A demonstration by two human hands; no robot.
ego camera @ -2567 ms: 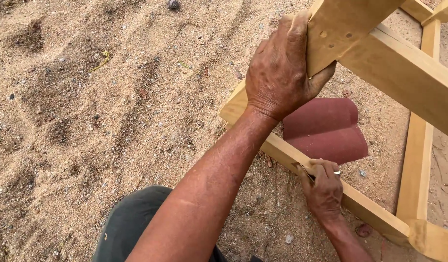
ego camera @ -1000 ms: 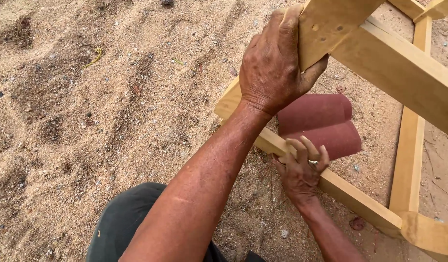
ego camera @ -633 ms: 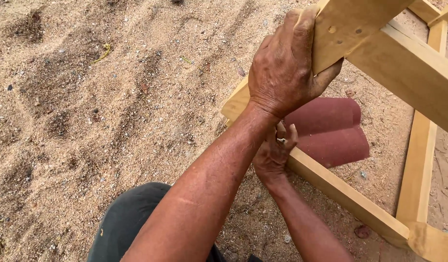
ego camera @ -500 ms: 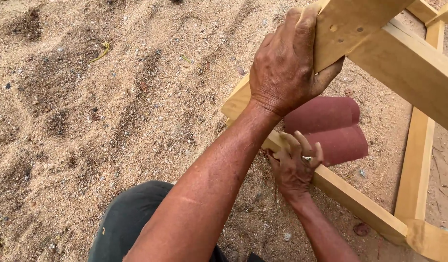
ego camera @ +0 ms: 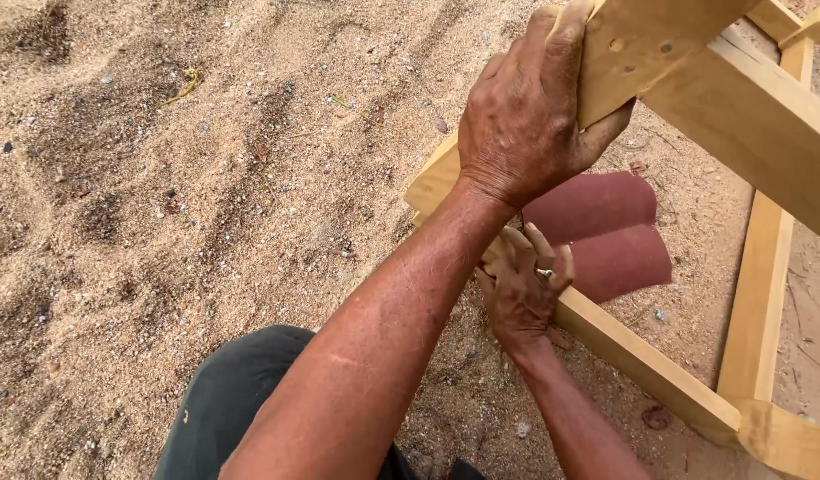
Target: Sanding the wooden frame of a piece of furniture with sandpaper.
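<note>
Outdoor sandy ground, timber frame

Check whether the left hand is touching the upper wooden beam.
Touching. The head view shows the left hand wrapped over the end of the upper wooden beam, fingers on top and thumb pressed against its underside.

Coarse sand ground w/ pebbles, dark trouser knee, red sandpaper sheets

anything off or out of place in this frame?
Only one thing stands out: curled dark red sandpaper sheets lie loose on the sand inside the wooden frame. The left hand grips an upper beam; the right hand presses on the lower rail. No visible damage.
</note>
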